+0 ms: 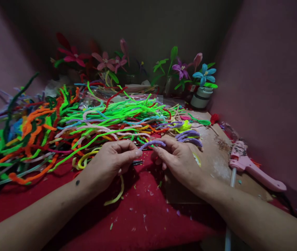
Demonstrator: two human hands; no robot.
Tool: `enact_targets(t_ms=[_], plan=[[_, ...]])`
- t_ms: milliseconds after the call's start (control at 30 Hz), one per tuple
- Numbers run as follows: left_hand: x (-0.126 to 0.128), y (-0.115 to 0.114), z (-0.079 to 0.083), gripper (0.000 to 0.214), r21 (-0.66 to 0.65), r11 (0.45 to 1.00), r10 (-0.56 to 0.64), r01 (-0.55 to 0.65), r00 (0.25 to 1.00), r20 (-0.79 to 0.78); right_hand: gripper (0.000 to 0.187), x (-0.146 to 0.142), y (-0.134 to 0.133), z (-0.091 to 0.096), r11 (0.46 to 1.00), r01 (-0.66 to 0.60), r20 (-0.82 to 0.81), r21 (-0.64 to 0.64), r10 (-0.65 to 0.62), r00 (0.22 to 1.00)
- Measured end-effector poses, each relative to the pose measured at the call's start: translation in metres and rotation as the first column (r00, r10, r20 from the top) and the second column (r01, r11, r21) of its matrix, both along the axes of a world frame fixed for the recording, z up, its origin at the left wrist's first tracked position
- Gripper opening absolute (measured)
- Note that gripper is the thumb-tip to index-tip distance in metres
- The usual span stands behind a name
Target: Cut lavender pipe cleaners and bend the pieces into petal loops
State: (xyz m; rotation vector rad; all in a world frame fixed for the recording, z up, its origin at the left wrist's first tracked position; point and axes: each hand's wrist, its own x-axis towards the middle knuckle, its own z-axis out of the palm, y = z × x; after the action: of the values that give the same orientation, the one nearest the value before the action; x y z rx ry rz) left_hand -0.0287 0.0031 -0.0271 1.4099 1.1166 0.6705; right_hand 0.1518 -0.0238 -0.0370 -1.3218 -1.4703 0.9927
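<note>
A short purple pipe cleaner [152,143], bent in a slight arch, spans the gap between my two hands above the red cloth. Its left end is pinched between the thumb and index finger of my left hand [117,157]. At its right end, the closed fingers of my right hand [178,158] meet it, the tip showing against the index finger. Just beyond my right hand, several folded purple pipe cleaner loops [190,136] lie on a cardboard sheet [211,157]. A dark metal tip [137,162] pokes out beside my left fingers; the rest of that tool is hidden.
A big heap of coloured pipe cleaners [127,111] covers the back and left. To the right rests a pink glue gun [255,169] with its glue stick. Pipe cleaner flowers [204,75] stand along the wall, some in a small pot [202,97]. Scraps litter the red cloth [143,216].
</note>
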Motion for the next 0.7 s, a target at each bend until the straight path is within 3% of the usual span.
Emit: enact_targets(t_ms=[100,167,267,367,467,533,700], plan=[[-0.003,0.002,0.007,0.026,0.086,0.994,0.069,-0.067,0.997,-0.020,0.023,-0.001,-0.002,0.002,0.993,0.004,0.011,-0.116,-0.003,1.000],[-0.002,0.005,0.015,0.026,0.137,0.987,0.087,-0.082,0.996,-0.031,0.029,-0.002,-0.006,0.001,0.986,-0.095,0.027,-0.133,0.100,0.995],[0.013,0.014,0.029,0.027,0.152,0.988,0.021,-0.009,0.997,-0.078,0.027,-0.002,-0.012,-0.003,0.939,-0.341,0.103,-0.035,0.343,0.934],[0.045,0.024,0.036,0.024,0.109,0.986,-0.112,0.123,0.989,-0.102,0.026,-0.001,-0.015,-0.006,0.855,-0.510,0.284,0.098,0.467,0.838],[0.083,0.035,0.032,0.023,0.144,0.952,-0.256,0.271,0.960,-0.113,0.026,0.002,-0.014,-0.007,0.776,-0.603,0.432,0.186,0.487,0.759],[0.105,0.043,0.025,0.025,0.195,0.932,-0.273,0.305,0.946,-0.174,0.024,0.002,-0.012,-0.008,0.743,-0.636,0.473,0.208,0.493,0.731],[0.133,0.056,0.007,0.027,0.349,0.862,-0.227,0.368,0.895,-0.384,0.022,0.001,-0.010,-0.009,0.739,-0.639,0.498,0.212,0.481,0.722]])
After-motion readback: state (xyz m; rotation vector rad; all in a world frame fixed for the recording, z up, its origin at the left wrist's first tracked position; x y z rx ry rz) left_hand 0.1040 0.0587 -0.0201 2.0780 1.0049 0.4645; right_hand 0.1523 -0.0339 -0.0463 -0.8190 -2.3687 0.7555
